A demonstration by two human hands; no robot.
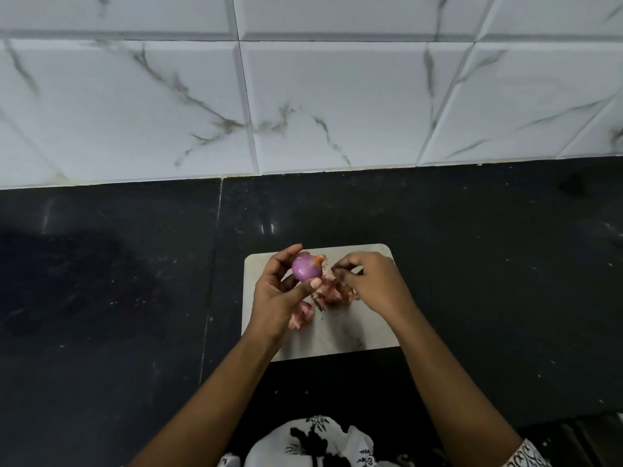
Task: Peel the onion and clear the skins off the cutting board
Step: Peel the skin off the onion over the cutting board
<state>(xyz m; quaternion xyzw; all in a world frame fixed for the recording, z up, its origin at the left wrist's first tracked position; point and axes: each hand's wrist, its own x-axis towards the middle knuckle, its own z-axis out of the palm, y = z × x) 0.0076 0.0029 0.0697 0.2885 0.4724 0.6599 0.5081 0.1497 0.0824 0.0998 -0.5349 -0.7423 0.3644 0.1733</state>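
A small purple onion [305,267], mostly peeled and shiny, is held above the pale cutting board [340,335]. My left hand [278,298] grips it between thumb and fingers. A scrap of orange skin still clings to the onion's right end. My right hand [369,281] is just to the right of the onion, its fingers curled and pinching at a piece of skin. Loose pinkish skins [332,293] lie on the board under and between my hands, and another piece of skin [301,315] lies below my left thumb.
The board sits on a dark speckled stone counter [488,281] with a seam running down its left part. A white marble-patterned tile wall [303,96] rises behind the counter. My patterned clothing shows at the bottom edge.
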